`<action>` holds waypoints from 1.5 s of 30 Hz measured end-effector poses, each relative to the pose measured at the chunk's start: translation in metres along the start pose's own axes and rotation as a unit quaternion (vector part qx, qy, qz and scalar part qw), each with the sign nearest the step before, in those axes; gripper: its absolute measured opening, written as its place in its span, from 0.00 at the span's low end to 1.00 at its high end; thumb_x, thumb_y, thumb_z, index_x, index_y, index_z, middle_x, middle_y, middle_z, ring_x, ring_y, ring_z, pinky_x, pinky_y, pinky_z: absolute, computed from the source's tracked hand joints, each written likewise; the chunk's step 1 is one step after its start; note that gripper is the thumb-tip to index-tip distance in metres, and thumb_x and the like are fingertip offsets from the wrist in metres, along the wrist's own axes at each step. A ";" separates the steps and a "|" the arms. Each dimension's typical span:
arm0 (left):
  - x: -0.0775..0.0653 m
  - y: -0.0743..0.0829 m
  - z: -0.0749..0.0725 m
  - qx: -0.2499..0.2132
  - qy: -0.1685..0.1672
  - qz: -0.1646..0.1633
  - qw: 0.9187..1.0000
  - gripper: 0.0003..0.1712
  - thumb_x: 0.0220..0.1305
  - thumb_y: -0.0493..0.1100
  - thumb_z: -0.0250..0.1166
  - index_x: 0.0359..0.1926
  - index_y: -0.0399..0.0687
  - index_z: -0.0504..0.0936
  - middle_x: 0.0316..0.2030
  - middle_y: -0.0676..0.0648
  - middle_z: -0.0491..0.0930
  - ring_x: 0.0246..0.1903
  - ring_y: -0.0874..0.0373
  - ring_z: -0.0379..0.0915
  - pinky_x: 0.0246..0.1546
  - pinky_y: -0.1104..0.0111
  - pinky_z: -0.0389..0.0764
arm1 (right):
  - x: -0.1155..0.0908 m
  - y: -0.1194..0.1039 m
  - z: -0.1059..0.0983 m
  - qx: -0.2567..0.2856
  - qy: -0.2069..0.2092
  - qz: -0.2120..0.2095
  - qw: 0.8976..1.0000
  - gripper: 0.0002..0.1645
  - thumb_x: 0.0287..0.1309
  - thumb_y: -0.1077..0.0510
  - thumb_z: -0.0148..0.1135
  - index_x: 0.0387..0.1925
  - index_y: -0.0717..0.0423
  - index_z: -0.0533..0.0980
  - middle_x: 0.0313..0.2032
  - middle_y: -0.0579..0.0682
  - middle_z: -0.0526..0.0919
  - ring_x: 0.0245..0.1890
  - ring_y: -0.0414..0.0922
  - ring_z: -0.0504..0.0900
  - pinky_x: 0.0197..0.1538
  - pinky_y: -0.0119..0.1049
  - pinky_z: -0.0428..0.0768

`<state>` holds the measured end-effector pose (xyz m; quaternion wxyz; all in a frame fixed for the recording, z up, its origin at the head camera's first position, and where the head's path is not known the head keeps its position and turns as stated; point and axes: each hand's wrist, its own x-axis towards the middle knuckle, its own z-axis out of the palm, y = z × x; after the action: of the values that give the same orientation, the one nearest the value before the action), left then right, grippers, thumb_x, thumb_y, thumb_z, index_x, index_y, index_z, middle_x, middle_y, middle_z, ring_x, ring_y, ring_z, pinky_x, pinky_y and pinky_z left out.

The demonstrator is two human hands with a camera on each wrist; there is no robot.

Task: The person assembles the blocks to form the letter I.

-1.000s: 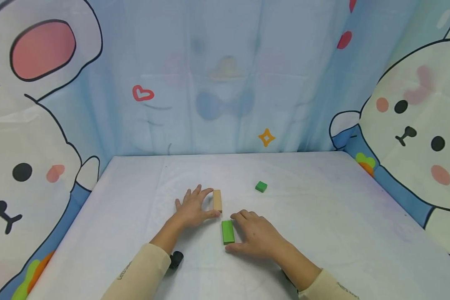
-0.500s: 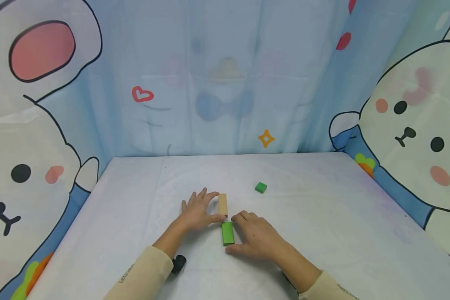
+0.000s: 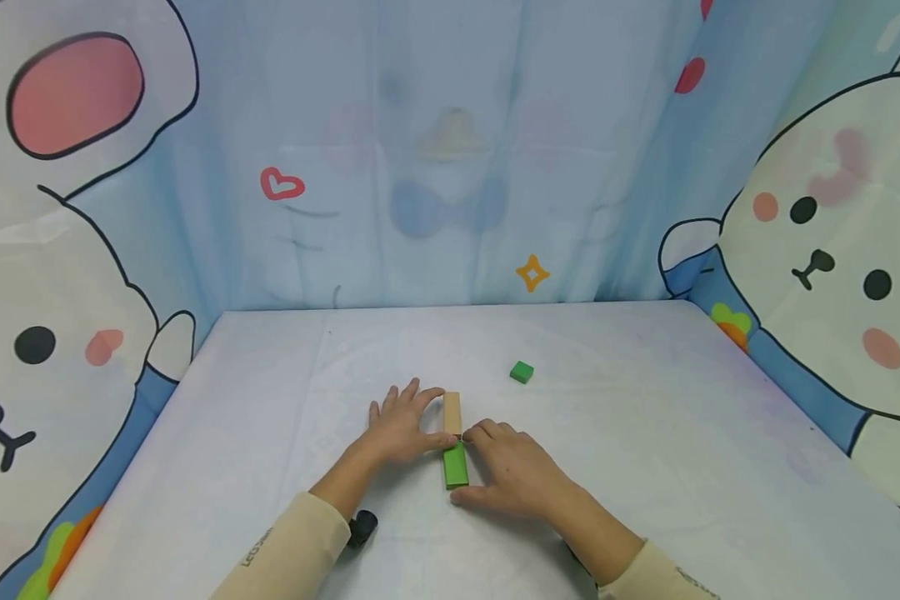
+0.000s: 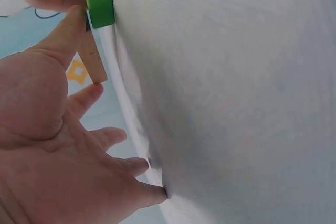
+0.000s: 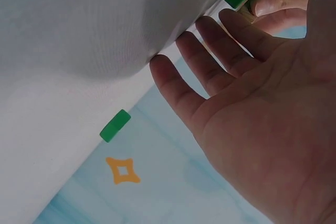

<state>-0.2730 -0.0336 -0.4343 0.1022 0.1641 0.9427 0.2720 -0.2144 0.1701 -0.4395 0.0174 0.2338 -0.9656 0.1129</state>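
Note:
A plain wooden block [image 3: 452, 414] stands lengthwise between the thumb and forefinger of my left hand [image 3: 399, 429], which pinches it by its two ends. Directly nearer lies a bright green block [image 3: 456, 468], roughly in line with it. My right hand [image 3: 517, 471] holds that green block from the right, thumb at the near end and forefinger by the far end. The left thumb sits where the two blocks meet, so I cannot tell whether they touch. In the left wrist view the left forefinger reaches the end of the wooden block [image 4: 93, 61].
A smaller dark green block [image 3: 522, 372] lies farther back to the right on the white-covered table [image 3: 682, 433]. Beside the left cuff is a black object [image 3: 362, 528], partly hidden by the sleeve. A blue patterned curtain [image 3: 450, 275] hangs behind the table.
My left hand has moved right and slightly nearer with the wooden block, bringing it in line with the far end of the green block. The right hand stays in place.

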 end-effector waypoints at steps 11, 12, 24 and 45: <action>0.001 0.000 0.000 0.005 0.003 -0.001 1.000 0.46 0.64 0.66 0.69 0.77 0.60 0.65 0.82 0.38 0.50 0.80 0.29 0.40 0.75 0.31 0.43 | -0.001 0.000 -0.001 -0.003 0.006 -0.004 1.000 0.44 0.50 0.29 0.75 0.59 0.52 0.77 0.55 0.49 0.81 0.55 0.51 0.81 0.54 0.53 0.82; 0.001 0.000 0.001 0.007 0.003 -0.001 1.000 0.46 0.64 0.67 0.69 0.77 0.60 0.65 0.82 0.38 0.50 0.80 0.29 0.41 0.75 0.31 0.43 | -0.001 -0.001 -0.001 -0.001 0.005 -0.003 1.000 0.44 0.50 0.29 0.75 0.59 0.52 0.77 0.55 0.49 0.81 0.55 0.51 0.81 0.54 0.53 0.82; -0.003 0.003 0.000 0.024 -0.011 -0.010 1.000 0.46 0.64 0.68 0.67 0.77 0.57 0.66 0.81 0.36 0.51 0.80 0.30 0.42 0.75 0.32 0.44 | 0.000 -0.002 0.002 -0.010 0.009 -0.003 1.000 0.40 0.54 0.32 0.74 0.58 0.53 0.77 0.54 0.49 0.81 0.54 0.50 0.82 0.53 0.52 0.82; 0.001 -0.001 0.002 0.023 -0.002 -0.010 1.000 0.46 0.62 0.69 0.69 0.76 0.58 0.69 0.80 0.33 0.50 0.80 0.31 0.42 0.76 0.33 0.45 | 0.000 -0.001 0.001 -0.017 0.013 -0.011 1.000 0.38 0.54 0.33 0.75 0.56 0.53 0.78 0.54 0.50 0.81 0.53 0.50 0.82 0.51 0.51 0.83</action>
<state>-0.2739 -0.0326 -0.4364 0.1027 0.1574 0.9501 0.2490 -0.2143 0.1694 -0.4401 0.0347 0.2421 -0.9645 0.0997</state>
